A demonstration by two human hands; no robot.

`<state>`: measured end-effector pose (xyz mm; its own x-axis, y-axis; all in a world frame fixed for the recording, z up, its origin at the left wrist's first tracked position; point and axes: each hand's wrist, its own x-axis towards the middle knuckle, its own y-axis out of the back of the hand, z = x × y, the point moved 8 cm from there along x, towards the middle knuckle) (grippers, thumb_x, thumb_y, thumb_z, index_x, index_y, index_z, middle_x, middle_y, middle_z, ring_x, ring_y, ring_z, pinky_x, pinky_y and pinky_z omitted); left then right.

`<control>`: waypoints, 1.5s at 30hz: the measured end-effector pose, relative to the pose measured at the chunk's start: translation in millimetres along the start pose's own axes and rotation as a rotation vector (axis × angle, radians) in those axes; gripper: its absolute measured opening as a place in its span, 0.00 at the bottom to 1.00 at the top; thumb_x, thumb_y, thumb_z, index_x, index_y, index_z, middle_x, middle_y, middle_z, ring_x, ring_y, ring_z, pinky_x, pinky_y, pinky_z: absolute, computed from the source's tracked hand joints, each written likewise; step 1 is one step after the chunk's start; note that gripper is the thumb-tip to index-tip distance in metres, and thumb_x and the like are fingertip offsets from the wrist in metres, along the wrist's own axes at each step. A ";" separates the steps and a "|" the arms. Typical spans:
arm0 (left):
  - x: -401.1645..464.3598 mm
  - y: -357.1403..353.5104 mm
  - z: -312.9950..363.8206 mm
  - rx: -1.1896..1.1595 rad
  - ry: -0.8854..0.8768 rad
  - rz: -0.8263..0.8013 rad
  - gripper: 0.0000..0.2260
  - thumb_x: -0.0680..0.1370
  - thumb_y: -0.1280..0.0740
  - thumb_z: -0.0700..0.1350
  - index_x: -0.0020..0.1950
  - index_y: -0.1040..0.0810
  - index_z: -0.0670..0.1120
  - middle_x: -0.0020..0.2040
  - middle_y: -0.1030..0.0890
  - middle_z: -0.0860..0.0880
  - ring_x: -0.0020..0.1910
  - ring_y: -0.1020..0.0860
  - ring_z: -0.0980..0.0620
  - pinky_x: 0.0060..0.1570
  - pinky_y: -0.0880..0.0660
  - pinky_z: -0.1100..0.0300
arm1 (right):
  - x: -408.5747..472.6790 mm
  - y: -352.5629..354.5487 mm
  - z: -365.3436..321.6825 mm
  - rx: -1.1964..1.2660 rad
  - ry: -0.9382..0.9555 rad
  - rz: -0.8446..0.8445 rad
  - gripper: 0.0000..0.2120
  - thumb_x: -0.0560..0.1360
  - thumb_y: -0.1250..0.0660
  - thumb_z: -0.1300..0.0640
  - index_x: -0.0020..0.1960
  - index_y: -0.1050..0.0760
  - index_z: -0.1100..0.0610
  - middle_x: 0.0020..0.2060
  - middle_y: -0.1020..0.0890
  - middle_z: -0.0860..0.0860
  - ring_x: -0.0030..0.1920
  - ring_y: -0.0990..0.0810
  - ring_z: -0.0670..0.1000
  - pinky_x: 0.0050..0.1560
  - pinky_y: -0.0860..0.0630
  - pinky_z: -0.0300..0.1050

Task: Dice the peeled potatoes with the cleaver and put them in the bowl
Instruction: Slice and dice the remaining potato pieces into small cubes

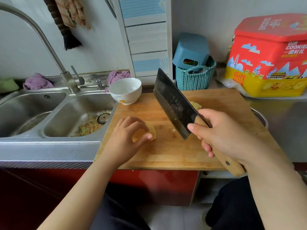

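Note:
On the wooden cutting board [174, 151] lies a peeled yellow potato piece [152, 132], and my left hand [127, 138] holds it with curled fingers and thumb. My right hand [222, 135] grips the wooden handle of a dark cleaver [174, 103], whose blade is lifted and tilted above the board to the right of the potato. Behind the blade a small heap of cut potato [196, 104] shows partly. A white bowl [125, 90] stands empty at the board's far left corner.
A steel double sink [63, 117] with peelings in its right basin and a tall tap [49, 47] lie to the left. A teal basket [194, 77] and a red and yellow cookie tin [269, 55] stand behind the board. A metal pot rim [260, 117] sits at the board's right edge.

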<state>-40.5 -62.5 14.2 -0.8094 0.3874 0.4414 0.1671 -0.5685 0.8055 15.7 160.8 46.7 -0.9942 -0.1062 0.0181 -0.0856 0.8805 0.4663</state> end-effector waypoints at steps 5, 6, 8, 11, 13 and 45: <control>19.1 12.3 3.9 -0.170 0.144 0.001 0.09 0.70 0.26 0.54 0.45 0.25 0.59 0.42 0.23 0.59 0.47 0.26 0.59 0.46 0.31 0.64 | -1.2 2.0 2.5 -0.002 -0.026 0.026 0.06 0.79 0.35 0.53 0.44 0.27 0.44 0.33 0.25 0.50 0.26 0.25 0.48 0.30 0.23 0.46; 24.6 11.8 9.5 -0.156 0.140 -0.016 0.11 0.71 0.25 0.51 0.45 0.26 0.58 0.40 0.23 0.59 0.45 0.26 0.59 0.44 0.31 0.64 | -2.3 3.6 2.0 -0.001 -0.044 0.043 0.05 0.79 0.35 0.53 0.45 0.27 0.45 0.33 0.24 0.50 0.26 0.25 0.48 0.30 0.23 0.45; 39.0 7.2 23.9 -0.119 0.098 -0.069 0.13 0.72 0.25 0.47 0.48 0.28 0.56 0.40 0.25 0.58 0.43 0.27 0.59 0.42 0.30 0.63 | -3.8 8.7 2.1 0.001 -0.061 0.080 0.01 0.79 0.35 0.52 0.50 0.26 0.48 0.34 0.23 0.50 0.26 0.24 0.46 0.29 0.23 0.43; 67.1 -10.5 40.8 -0.082 0.047 -0.191 0.14 0.73 0.27 0.45 0.52 0.29 0.55 0.40 0.25 0.58 0.42 0.26 0.59 0.43 0.28 0.62 | -7.1 19.4 2.7 -0.019 -0.071 0.132 0.04 0.80 0.35 0.53 0.54 0.26 0.50 0.35 0.23 0.50 0.25 0.24 0.44 0.27 0.25 0.39; 84.9 -25.9 49.3 -0.057 0.030 -0.260 0.14 0.74 0.28 0.45 0.56 0.28 0.54 0.41 0.25 0.58 0.42 0.25 0.59 0.44 0.26 0.62 | -11.1 27.1 -0.3 -0.036 -0.057 0.165 0.04 0.80 0.35 0.53 0.46 0.27 0.47 0.33 0.23 0.50 0.25 0.24 0.44 0.27 0.24 0.40; -6.6 -17.0 -2.1 0.015 0.329 -0.207 0.45 0.68 0.22 0.50 0.76 0.48 0.62 0.71 0.46 0.56 0.55 0.27 0.51 0.51 0.24 0.58 | 25.8 -40.0 -15.3 -0.169 -0.122 -0.323 0.11 0.81 0.36 0.52 0.41 0.30 0.55 0.35 0.26 0.52 0.28 0.25 0.48 0.30 0.23 0.45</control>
<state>-39.1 -56.9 -3.2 -0.9639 0.2377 0.1198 -0.0127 -0.4908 0.8712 -5.5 115.7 42.0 -0.9190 -0.3014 -0.2541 -0.3941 0.7209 0.5701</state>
